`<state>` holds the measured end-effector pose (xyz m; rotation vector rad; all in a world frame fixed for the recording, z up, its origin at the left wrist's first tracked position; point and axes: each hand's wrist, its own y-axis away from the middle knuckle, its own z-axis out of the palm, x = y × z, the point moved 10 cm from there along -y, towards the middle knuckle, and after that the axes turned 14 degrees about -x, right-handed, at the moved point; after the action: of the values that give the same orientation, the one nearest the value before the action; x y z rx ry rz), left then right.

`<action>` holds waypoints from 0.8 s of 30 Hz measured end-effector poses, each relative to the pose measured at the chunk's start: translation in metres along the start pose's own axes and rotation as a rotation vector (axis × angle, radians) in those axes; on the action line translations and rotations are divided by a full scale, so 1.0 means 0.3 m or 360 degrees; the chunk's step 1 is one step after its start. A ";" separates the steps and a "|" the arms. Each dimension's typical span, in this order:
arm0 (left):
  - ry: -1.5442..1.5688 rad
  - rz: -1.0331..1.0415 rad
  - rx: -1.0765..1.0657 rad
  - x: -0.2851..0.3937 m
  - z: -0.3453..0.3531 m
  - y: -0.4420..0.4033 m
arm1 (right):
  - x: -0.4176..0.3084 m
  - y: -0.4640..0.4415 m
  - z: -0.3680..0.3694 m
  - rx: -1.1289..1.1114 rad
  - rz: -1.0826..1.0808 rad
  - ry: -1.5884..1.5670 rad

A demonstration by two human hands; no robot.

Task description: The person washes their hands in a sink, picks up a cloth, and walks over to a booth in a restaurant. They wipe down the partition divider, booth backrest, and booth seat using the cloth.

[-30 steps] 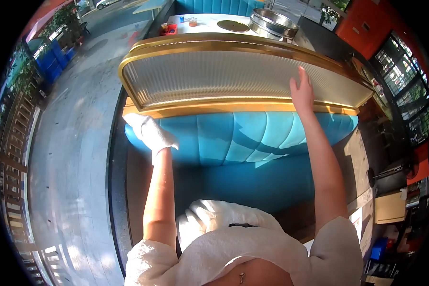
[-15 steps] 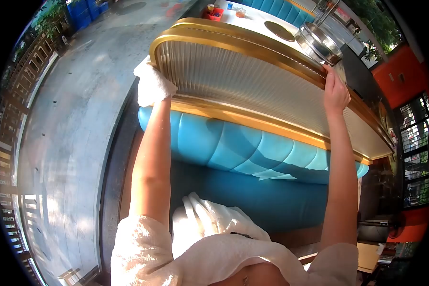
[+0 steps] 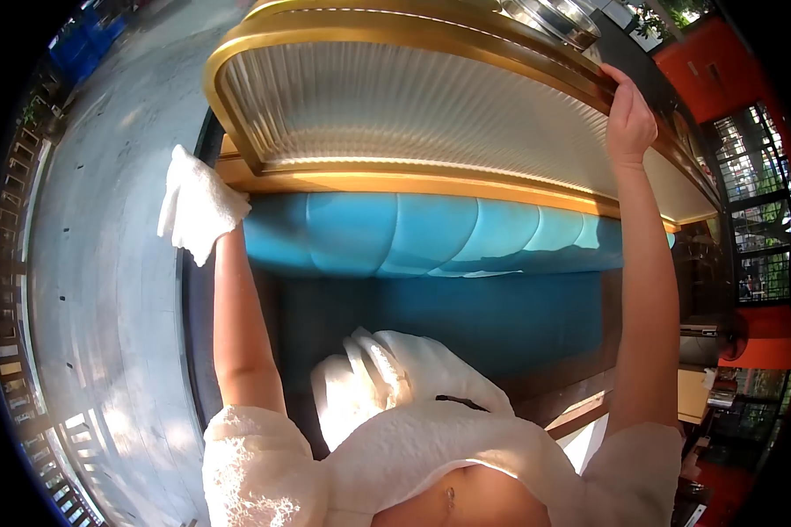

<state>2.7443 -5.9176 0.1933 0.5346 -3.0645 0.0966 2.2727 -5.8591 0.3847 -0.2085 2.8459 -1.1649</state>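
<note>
A white cloth (image 3: pixel 200 204) wraps over my left hand (image 3: pixel 227 227), whose fingers are hidden under it. The cloth hangs beside the lower left end of a gold-framed partition (image 3: pixel 351 28); whether it touches the frame I cannot tell. My right hand (image 3: pixel 633 123) is closed over the partition's top rail, towards its right side. Between the two hands stretches the partition's ribbed clear panel (image 3: pixel 413 105). Directly below runs the padded blue backrest (image 3: pixel 351 230) of a bench.
The dark blue bench seat (image 3: pixel 475 307) lies below the backrest, close to my body. Beyond the partition stands a round metal pot (image 3: pixel 554 19). Grey floor (image 3: pixel 123 263) runs along the left, bordered by a wooden railing (image 3: pixel 9 255). Blue barrels (image 3: pixel 86 44) stand at the far left.
My left hand has moved with the cloth from the partition's upper left side down and outward to its lower left end. The right hand still grips the rail. My view has shifted.
</note>
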 end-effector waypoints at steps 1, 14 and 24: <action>0.0221 0.0005 0.0037 0.022 0.010 0.023 | 0.001 0.002 0.003 -0.0035 0.0014 0.0043; -0.2820 -0.0565 0.1044 0.758 0.074 0.549 | -0.070 0.024 -0.079 0.0278 -0.0124 -0.0037; -0.1693 0.0934 0.1394 1.074 0.197 0.818 | -0.034 0.048 -0.077 0.0429 -0.0096 -0.0016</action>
<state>2.3569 -5.7996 0.1335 -0.5921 -3.8858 1.7115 2.2788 -5.8316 0.3911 -0.2853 2.6522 -1.5356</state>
